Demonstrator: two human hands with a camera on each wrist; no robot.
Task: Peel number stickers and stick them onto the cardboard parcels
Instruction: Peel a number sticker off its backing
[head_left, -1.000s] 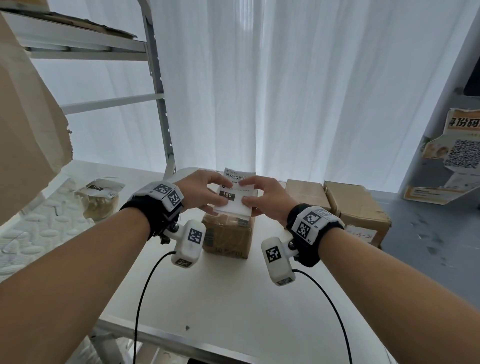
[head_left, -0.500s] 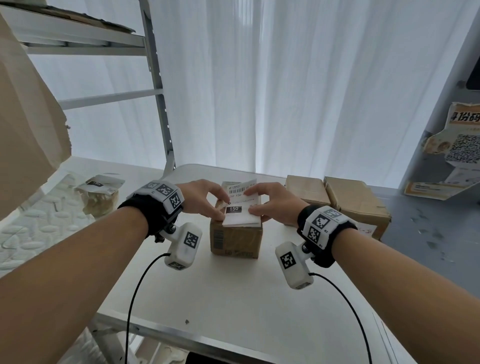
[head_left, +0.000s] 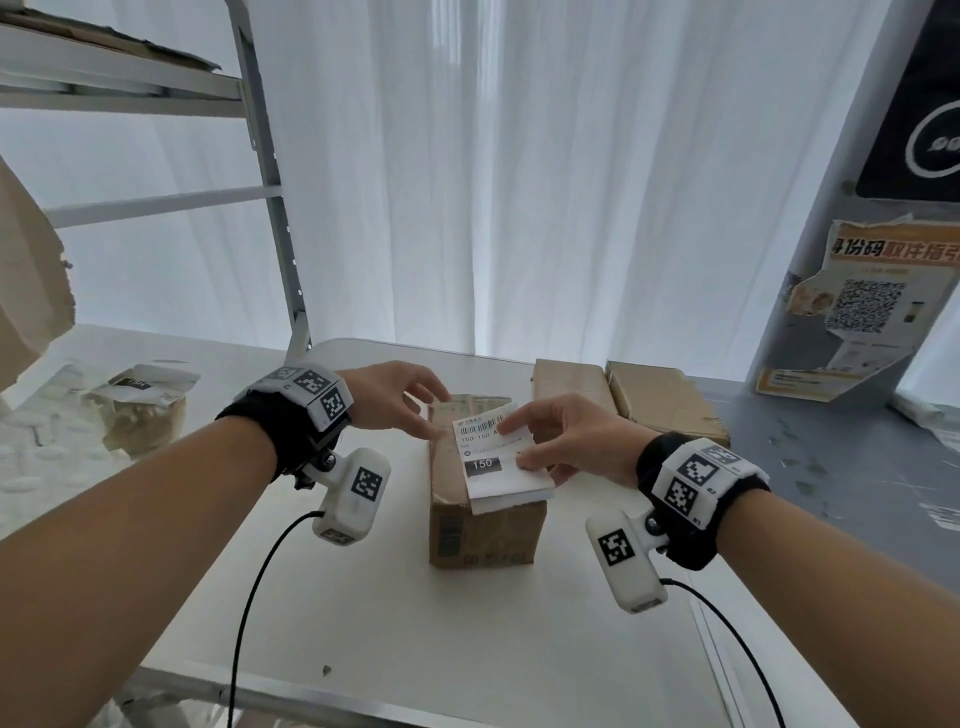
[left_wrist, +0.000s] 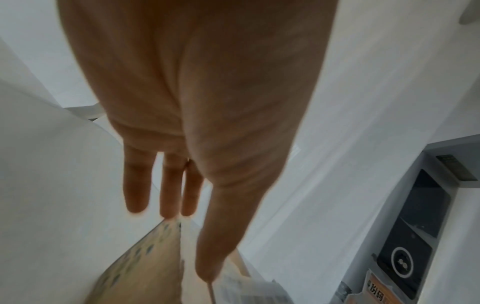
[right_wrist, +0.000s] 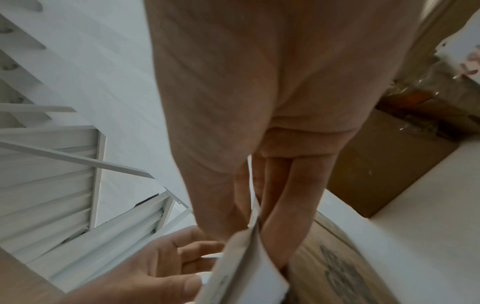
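On the near cardboard parcel (head_left: 480, 499), standing end-on at the middle of the white worktop (head_left: 363, 613), a white stack of number stickers (head_left: 498, 462), top sheet printed with a barcode and a black "150" block, lying across the parcel's top and hanging a little past its near right corner. Pinched at the stack's right edge by the right hand (head_left: 576, 441), thumb above and fingers beneath, as the right wrist view confirms with paper caught between thumb and fingers (right_wrist: 293, 197). Just left of the stack, over the parcel's far left top edge, the left hand (head_left: 400, 395), fingers (left_wrist: 137, 185) loose and spread, holding nothing; touching the cardboard or not, impossible to tell. Behind the parcel to the right, two more brown parcels (head_left: 660, 400) side by side at the worktop's far edge. Off to the left, a crumpled packet (head_left: 143, 410) on a padded white surface, below a grey metal shelf frame (head_left: 270, 171). Beyond, white curtains (head_left: 519, 182); on the right, a torn poster with a QR code (head_left: 862, 312) on a grey wall.
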